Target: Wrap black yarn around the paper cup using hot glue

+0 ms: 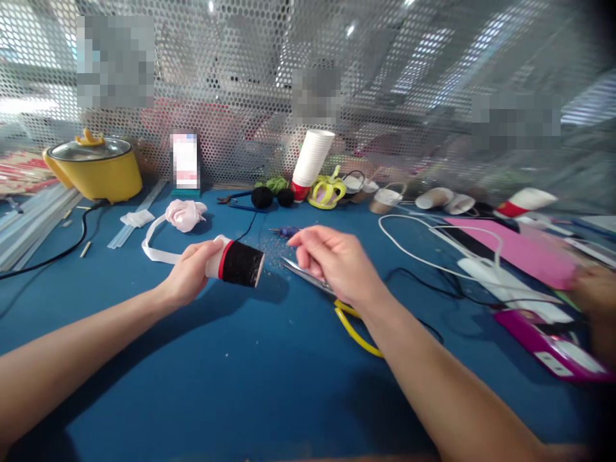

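My left hand (190,273) is closed around the white end of a paper cup (214,258), which lies on its side in the air above the blue table. A red stripe and a wide black covering, apparently wound yarn, circle the cup; its narrow end points right. From behind this hand a white ribbon (153,240) runs to a pale pink bundle (185,215). My right hand (332,260) is in a pinch to the right of the cup; what it holds, if anything, I cannot make out. Beneath it lie scissors (308,277) with yellow handles, partly hidden.
Black yarn balls (262,197), pliers (235,199) and a cup stack (312,157) stand along the perforated screen. A yellow pot (96,170) is at left. Cables cross toward a purple power strip (553,350). Another person's blurred hand (594,289) is at right.
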`<state>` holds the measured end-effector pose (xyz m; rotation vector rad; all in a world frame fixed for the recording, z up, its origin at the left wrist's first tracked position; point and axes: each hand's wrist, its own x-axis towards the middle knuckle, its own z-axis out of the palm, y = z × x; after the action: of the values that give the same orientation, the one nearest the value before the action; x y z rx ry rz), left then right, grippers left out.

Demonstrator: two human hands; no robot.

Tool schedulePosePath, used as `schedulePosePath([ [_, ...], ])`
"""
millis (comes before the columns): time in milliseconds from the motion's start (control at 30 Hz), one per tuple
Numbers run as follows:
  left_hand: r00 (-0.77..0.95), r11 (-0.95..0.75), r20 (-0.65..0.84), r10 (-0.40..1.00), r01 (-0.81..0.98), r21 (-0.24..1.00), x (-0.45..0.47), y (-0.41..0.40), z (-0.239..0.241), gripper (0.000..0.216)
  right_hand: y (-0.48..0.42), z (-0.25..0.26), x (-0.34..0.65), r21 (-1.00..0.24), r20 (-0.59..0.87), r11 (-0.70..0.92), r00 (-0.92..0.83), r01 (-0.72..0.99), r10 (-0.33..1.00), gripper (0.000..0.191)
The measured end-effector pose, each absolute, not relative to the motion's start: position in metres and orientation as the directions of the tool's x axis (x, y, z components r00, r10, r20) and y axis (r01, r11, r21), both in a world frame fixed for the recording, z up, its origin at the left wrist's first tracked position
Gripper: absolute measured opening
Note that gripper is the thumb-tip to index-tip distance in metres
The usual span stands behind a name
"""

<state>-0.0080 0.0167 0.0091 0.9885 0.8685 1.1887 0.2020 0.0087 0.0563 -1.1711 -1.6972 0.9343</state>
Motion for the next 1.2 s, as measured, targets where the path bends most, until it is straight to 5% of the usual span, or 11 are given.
schedulePosePath([
  [133, 0.214, 0.111, -0.06, 0.975, -0.233, 0.966, -0.009, 0.019, 0.001, 0.028, 0.012, 0.067, 0.207, -0.935, 0.356, 0.356, 0.011, -0.01, 0.935, 0.025],
  [300, 0.173, 0.123, -0.092, 0.981, -0.177, 0.977, -0.009, 0.02, -0.003, 0.029, 0.005, 0.077, 0.209, -0.965, 0.155, 0.093, -0.247, -0.244, 0.957, 0.027],
  [367, 0.159, 0.119, -0.087, 0.983, -0.204, 0.972, -0.009, 0.02, -0.001, 0.028, 0.001, 0.077, 0.21, -0.998, -0.012, -0.039, -0.433, -0.054, 0.901, 0.028],
  [433, 0.145, 0.101, -0.065, 0.987, -0.256, 0.961, -0.009, 0.021, 0.003, 0.026, 0.001, 0.074, 0.211, -0.959, -0.158, -0.01, -0.507, 0.283, 0.848, 0.027],
  [500, 0.115, 0.067, -0.033, 0.993, -0.307, 0.949, -0.01, 0.02, 0.007, 0.024, 0.008, 0.069, 0.215, -0.766, -0.163, 0.131, -0.388, 0.629, 0.907, 0.026],
  [567, 0.065, 0.023, -0.001, 0.998, -0.337, 0.941, -0.01, 0.019, 0.011, 0.021, 0.023, 0.063, 0.223, -0.446, -0.011, 0.148, -0.171, 0.883, 0.985, 0.026],
  [633, 0.02, -0.001, 0.009, 1.0, -0.344, 0.939, -0.01, 0.018, 0.013, 0.02, 0.04, 0.055, 0.234, -0.191, 0.063, 0.012, 0.0, 0.982, 0.998, 0.029],
  [733, 0.028, 0.017, -0.008, 1.0, -0.316, 0.949, -0.01, 0.016, 0.01, 0.025, 0.065, 0.042, 0.249, -0.081, -0.04, -0.064, 0.06, 0.995, 0.997, 0.038],
  [967, 0.348, 0.067, -0.088, 0.933, 0.072, 0.995, -0.011, 0.014, 0.007, 0.04, 0.098, 0.014, 0.254, -0.176, -0.125, -0.132, 0.11, 0.976, 0.986, 0.02],
  [1100, 0.385, -0.031, -0.081, 0.919, 0.278, 0.96, -0.011, 0.012, 0.015, 0.044, 0.093, 0.015, 0.25, -0.38, -0.099, -0.151, 0.123, 0.912, 0.988, 0.012],
  [1200, 0.461, -0.055, -0.077, 0.884, 0.266, 0.962, -0.01, 0.013, 0.017, 0.047, 0.077, 0.025, 0.245, -0.581, -0.056, -0.118, 0.104, 0.805, 0.993, 0.02],
])
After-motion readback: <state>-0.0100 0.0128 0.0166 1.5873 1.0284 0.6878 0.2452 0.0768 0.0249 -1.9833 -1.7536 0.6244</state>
